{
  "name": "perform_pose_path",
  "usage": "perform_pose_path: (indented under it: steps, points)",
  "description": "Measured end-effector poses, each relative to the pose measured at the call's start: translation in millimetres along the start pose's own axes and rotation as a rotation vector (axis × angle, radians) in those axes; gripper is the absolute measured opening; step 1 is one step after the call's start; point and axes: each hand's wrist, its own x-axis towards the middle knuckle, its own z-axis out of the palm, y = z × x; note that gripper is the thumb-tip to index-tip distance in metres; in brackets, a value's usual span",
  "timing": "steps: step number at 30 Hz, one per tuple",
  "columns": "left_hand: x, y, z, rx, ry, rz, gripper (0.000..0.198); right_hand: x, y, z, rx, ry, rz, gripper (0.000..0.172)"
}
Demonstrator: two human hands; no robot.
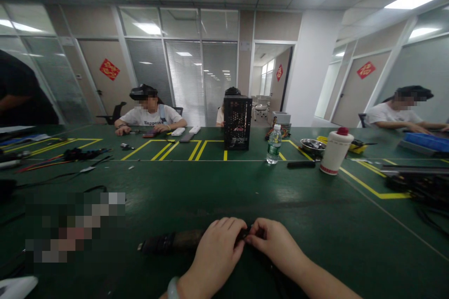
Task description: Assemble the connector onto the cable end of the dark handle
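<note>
My left hand (214, 252) is wrapped round a dark, long cable bundle (168, 243) that lies on the green table (245, 196) and sticks out to the left of my fingers. My right hand (271, 242) meets it at the middle, its fingertips pinched on a small dark part at the end of that bundle. What the fingertips grip is too small and dark to name. Both hands rest low near the table's front edge.
A water bottle (274, 144), a white bottle with a red cap (336, 151), a metal dish (312, 145) and a black perforated case (237, 122) stand further back. Cables and tools lie at left (80, 154) and right (421, 184). Other people sit at the far side and right.
</note>
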Motion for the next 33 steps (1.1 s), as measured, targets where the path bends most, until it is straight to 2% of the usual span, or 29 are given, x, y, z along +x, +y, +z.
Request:
perform_pose_path:
  steps: [4,12,17,23,28,33]
  points:
    - [-0.2,-0.3,1.5,0.013,0.001,-0.015,0.021,-0.7,-2.1,1.5,-0.032,0.024,-0.003,0.005]
    - [-0.8,1.5,1.8,0.012,0.008,0.018,0.024,-2.2,-2.0,5.1,-0.069,0.065,-0.021,0.006]
    - [-1.1,-1.1,4.8,0.021,0.016,-0.025,0.022,-2.0,-1.9,4.8,-0.058,0.055,-0.023,0.006]
    - [-0.6,-1.3,5.0,0.031,0.01,0.007,0.025,-4.4,-8.2,4.0,-0.048,0.058,-0.002,0.005]
    - [-1.2,-1.0,3.0,0.024,0.008,0.031,0.025,-7.9,-15.8,4.0,-0.122,0.073,-0.009,0.008]
    - [-2.0,1.6,0.1,0.019,0.009,0.008,0.03,-11.6,-27.4,3.5,-0.268,0.103,-0.105,0.011]
